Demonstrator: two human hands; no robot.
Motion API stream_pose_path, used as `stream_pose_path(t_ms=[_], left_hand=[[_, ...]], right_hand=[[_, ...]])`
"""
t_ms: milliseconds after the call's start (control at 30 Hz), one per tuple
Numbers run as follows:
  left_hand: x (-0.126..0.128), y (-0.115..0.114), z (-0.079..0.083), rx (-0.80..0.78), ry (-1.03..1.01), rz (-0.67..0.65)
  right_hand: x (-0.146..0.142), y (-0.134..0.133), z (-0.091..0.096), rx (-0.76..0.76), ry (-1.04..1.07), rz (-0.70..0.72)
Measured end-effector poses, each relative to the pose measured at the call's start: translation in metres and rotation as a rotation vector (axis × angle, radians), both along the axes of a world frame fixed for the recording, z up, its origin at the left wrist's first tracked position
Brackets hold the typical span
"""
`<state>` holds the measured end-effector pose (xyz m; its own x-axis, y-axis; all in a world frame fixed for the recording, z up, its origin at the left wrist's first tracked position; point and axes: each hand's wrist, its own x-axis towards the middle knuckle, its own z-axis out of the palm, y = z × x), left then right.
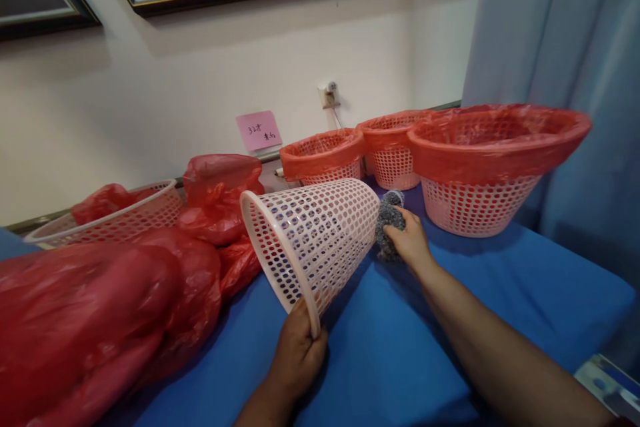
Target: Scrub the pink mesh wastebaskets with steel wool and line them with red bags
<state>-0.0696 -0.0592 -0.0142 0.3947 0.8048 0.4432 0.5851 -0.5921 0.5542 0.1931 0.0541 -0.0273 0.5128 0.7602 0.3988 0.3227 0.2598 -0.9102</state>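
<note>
A white perforated plastic wastebasket (330,227) is tipped on its side above the blue surface, its open mouth facing left. My left hand (299,345) is closed around the rim at the lower edge of the mouth. Against the basket's base, at the right, my right hand (409,235) presses a grey fuzzy cloth (388,227), fingers wrapped over it. Part of the cloth is hidden behind the fingers. No bag lines this basket; its inside shows only through the mouth and the holes.
Three baskets lined with red bags, including a large one (480,203), stand behind and right. Red plastic bags (100,300) heap at left, before another white basket (160,210). A pink note (259,131) and a socket (329,96) are on the wall. Blue cloth (390,347) covers the table.
</note>
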Motion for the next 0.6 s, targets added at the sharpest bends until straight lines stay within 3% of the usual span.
stream_pose_path(t_ms=[100, 233, 300, 467, 600], left_hand=[[0.0, 0.005, -0.001, 0.003, 0.029, -0.006], [0.001, 0.009, -0.001, -0.015, 0.028, 0.021], [0.001, 0.008, -0.001, -0.068, 0.003, 0.033], [0.003, 0.001, 0.002, -0.065, -0.205, 0.204], [0.001, -0.003, 0.002, -0.08, -0.287, 0.23]], right_hand=[[-0.012, -0.022, 0.009, 0.209, -0.19, 0.134], [-0.045, -0.078, 0.027, 0.698, -0.523, 0.586], [-0.052, -0.092, 0.031, 0.803, -0.554, 0.673], [-0.045, -0.075, 0.025, 0.65, -0.509, 0.643], [-0.025, -0.031, 0.009, 0.297, -0.143, 0.27]])
